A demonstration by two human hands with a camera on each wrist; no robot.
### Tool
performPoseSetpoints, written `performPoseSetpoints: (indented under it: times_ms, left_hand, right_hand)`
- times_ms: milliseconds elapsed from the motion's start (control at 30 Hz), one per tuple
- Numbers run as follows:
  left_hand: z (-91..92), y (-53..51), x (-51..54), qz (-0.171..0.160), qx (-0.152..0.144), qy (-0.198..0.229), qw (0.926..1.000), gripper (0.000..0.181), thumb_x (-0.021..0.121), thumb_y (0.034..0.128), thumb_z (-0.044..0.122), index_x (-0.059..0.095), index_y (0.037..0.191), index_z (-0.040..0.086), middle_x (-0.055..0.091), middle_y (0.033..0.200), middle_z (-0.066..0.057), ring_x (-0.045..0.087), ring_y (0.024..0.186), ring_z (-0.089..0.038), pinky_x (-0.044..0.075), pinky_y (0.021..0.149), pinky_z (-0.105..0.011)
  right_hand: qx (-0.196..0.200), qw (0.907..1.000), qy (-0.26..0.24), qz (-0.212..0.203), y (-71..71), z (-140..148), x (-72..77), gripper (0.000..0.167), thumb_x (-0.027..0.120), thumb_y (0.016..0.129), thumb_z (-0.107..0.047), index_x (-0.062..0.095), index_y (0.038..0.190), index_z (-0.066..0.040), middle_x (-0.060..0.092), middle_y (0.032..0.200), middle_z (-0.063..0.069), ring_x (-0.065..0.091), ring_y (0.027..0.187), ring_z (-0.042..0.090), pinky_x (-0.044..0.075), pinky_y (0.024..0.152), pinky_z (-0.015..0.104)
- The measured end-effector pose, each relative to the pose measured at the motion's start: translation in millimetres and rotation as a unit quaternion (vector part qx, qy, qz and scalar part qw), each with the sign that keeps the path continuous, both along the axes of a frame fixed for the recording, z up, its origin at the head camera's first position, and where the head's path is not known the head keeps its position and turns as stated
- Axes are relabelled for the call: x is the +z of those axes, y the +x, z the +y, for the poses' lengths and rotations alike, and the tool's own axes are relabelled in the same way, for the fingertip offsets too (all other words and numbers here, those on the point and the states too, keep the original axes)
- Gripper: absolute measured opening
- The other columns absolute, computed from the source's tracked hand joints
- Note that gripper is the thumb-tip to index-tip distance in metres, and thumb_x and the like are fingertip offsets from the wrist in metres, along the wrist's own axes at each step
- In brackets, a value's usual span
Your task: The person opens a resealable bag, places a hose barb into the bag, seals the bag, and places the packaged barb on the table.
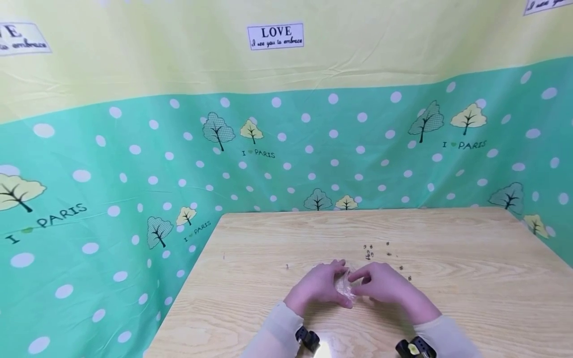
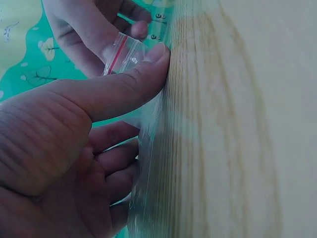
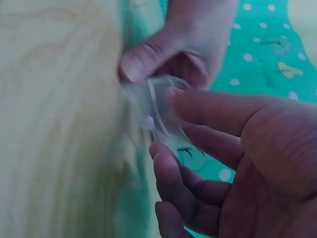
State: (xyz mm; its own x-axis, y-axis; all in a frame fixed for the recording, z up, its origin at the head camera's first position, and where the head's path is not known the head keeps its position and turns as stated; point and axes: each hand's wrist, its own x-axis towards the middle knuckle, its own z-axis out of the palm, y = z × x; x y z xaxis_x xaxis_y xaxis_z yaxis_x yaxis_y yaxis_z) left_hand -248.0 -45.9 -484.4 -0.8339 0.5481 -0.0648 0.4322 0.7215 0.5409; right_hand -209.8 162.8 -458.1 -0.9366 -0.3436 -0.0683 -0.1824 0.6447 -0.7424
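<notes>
A small clear zip bag point(image 1: 343, 285) is between both hands, low over the wooden table. My left hand point(image 1: 321, 285) grips its side, with the thumb laid along the plastic in the left wrist view. The red seal strip of the bag point(image 2: 119, 53) shows above that thumb. On the other side, my right hand point(image 1: 380, 283) pinches the bag's edge between thumb and index finger. Its other fingers curl loosely below the bag point(image 3: 157, 108) in the right wrist view. The bag is blurred there, and I cannot tell what it contains.
Several tiny dark pieces point(image 1: 368, 257) lie on the wooden table point(image 1: 250, 288) beyond the hands, and a few more to the right, one near the right hand point(image 1: 409, 278). A patterned curtain point(image 1: 286, 149) hangs behind the table and along its left side.
</notes>
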Motion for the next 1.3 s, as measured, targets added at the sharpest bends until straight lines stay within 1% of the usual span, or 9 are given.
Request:
performPoseSetpoints:
  times_ms: [233, 500, 600, 767, 867, 1000, 1100, 1200, 1300]
  left_hand:
    - [0.6, 0.2, -1.3, 0.002, 0.001, -0.002, 1.0000, 0.092, 0.102, 0.0684, 0.040, 0.064, 0.149, 0.016, 0.048, 0.164, 0.004, 0.042, 0.154, -0.024, 0.035, 0.126, -0.048]
    - [1.1, -1.5, -2.0, 0.003, 0.001, 0.010, 0.9999, 0.091, 0.102, 0.0684, 0.037, 0.065, 0.148, 0.013, 0.048, 0.164, 0.001, 0.042, 0.154, -0.025, 0.035, 0.126, -0.046]
    - [1.4, -0.7, -1.1, -0.001, 0.002, 0.013, 0.9999, 0.091, 0.102, 0.0680, 0.036, 0.065, 0.148, 0.013, 0.048, 0.165, 0.001, 0.041, 0.154, -0.026, 0.034, 0.126, -0.045]
    - [1.2, 0.2, 0.4, -0.001, 0.003, 0.013, 0.9999, 0.091, 0.103, 0.0676, 0.034, 0.065, 0.148, 0.012, 0.048, 0.165, 0.001, 0.041, 0.154, -0.026, 0.033, 0.127, -0.047]
    - [1.0, 0.5, 1.4, 0.005, 0.003, 0.010, 0.9999, 0.091, 0.103, 0.0677, 0.034, 0.065, 0.147, 0.012, 0.049, 0.164, 0.001, 0.042, 0.154, -0.025, 0.032, 0.128, -0.047]
    - [1.3, 1.2, 2.0, 0.001, 0.006, 0.011, 0.9999, 0.091, 0.102, 0.0682, 0.034, 0.064, 0.148, 0.012, 0.048, 0.165, 0.002, 0.042, 0.154, -0.025, 0.031, 0.128, -0.048]
    - [1.4, 1.7, 1.6, -0.005, 0.009, 0.015, 0.9998, 0.091, 0.102, 0.0685, 0.034, 0.064, 0.148, 0.012, 0.048, 0.165, 0.002, 0.041, 0.154, -0.026, 0.032, 0.128, -0.048]
    - [1.6, 1.7, 1.0, -0.007, 0.012, 0.014, 0.9998, 0.091, 0.102, 0.0688, 0.033, 0.064, 0.148, 0.013, 0.048, 0.165, 0.003, 0.041, 0.154, -0.026, 0.032, 0.128, -0.048]
    - [1.5, 1.6, 0.5, -0.008, 0.013, 0.013, 0.9998, 0.091, 0.102, 0.0690, 0.034, 0.064, 0.149, 0.013, 0.047, 0.165, 0.003, 0.041, 0.154, -0.027, 0.032, 0.127, -0.048]
  right_hand:
    - [-0.007, 0.9999, 0.004, -0.013, -0.2, 14.7, 1.5, 0.031, 0.085, 0.088, -0.018, 0.081, 0.117, -0.006, 0.067, 0.075, 0.001, 0.064, 0.063, 0.020, 0.052, 0.054, 0.031]
    - [-0.036, 0.9991, 0.021, 0.011, -0.1, 26.7, 16.0, 0.026, 0.086, 0.090, -0.021, 0.083, 0.115, -0.015, 0.071, 0.091, -0.003, 0.062, 0.082, 0.016, 0.055, 0.069, 0.036]
    - [-0.027, 0.9992, 0.022, 0.019, 0.0, 41.7, 17.1, 0.028, 0.084, 0.091, -0.022, 0.082, 0.118, -0.014, 0.071, 0.092, -0.003, 0.063, 0.085, 0.016, 0.054, 0.070, 0.035]
    - [0.018, 0.9995, -0.007, 0.026, -4.6, 76.8, 10.3, 0.035, 0.082, 0.093, -0.018, 0.078, 0.126, -0.007, 0.071, 0.094, -0.002, 0.065, 0.085, 0.017, 0.054, 0.069, 0.029]
    - [0.028, 0.9988, -0.020, 0.034, -9.3, 98.1, 5.4, 0.036, 0.082, 0.092, -0.017, 0.077, 0.125, -0.004, 0.072, 0.099, 0.000, 0.066, 0.086, 0.015, 0.055, 0.071, 0.027]
    - [0.017, 0.9991, -0.019, 0.035, -14.0, 123.0, -0.6, 0.030, 0.083, 0.091, -0.014, 0.077, 0.117, -0.003, 0.074, 0.103, 0.004, 0.065, 0.086, 0.013, 0.056, 0.070, 0.027]
    - [0.006, 0.9997, -0.018, 0.016, -16.0, 136.8, -5.5, 0.028, 0.085, 0.089, -0.013, 0.078, 0.113, -0.002, 0.074, 0.104, 0.006, 0.064, 0.086, 0.016, 0.055, 0.067, 0.027]
    - [0.003, 0.9999, -0.016, 0.004, -17.4, 145.0, -11.4, 0.028, 0.086, 0.088, -0.013, 0.078, 0.112, -0.002, 0.075, 0.105, 0.006, 0.064, 0.087, 0.017, 0.055, 0.068, 0.027]
    - [0.002, 0.9998, -0.011, 0.014, -18.2, 147.8, -17.5, 0.026, 0.086, 0.088, -0.013, 0.078, 0.110, -0.003, 0.076, 0.104, 0.004, 0.065, 0.088, 0.015, 0.055, 0.072, 0.026]
